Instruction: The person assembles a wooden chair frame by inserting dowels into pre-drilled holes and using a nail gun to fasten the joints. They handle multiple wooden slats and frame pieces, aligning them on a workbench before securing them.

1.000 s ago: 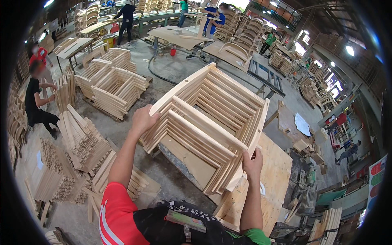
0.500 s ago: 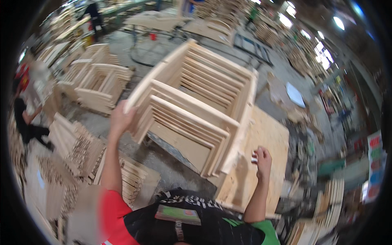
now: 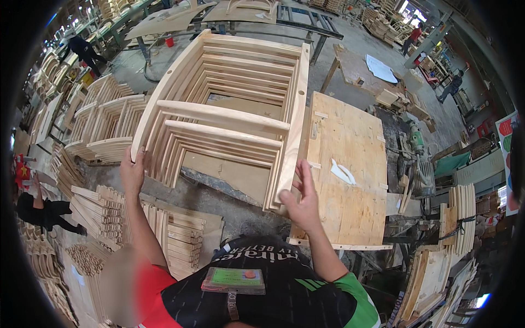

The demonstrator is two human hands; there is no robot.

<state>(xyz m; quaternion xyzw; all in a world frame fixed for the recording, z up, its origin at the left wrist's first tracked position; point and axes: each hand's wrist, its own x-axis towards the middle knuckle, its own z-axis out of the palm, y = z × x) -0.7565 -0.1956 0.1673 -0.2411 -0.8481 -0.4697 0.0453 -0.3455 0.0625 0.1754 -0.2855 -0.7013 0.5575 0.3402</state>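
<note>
A stack of pale wooden frames (image 3: 221,112), curved side rails joined by crossbars, lies in front of me. My left hand (image 3: 132,170) is closed round the near left end of the top frame's side rail. Beside the near right end of that frame is my right hand (image 3: 304,203), its thumb at the rail and its fingers stretched apart. To the right of this hand a white, thin, irregular piece (image 3: 343,172) lies on a plywood board (image 3: 350,213); whether it is paper or cloth I cannot tell.
More nested wooden frames (image 3: 106,120) stand to the left. Stacked wooden slats (image 3: 183,235) lie by my left forearm. A green-and-grey machine (image 3: 418,147) stands beyond the board. A person in dark clothes (image 3: 46,213) is at the far left. Worktables (image 3: 235,13) stand at the back.
My right hand has let go of the small white piece, now lying on the board, and has moved left to the frame's end. My left hand stays on the frame. The view has shifted.
</note>
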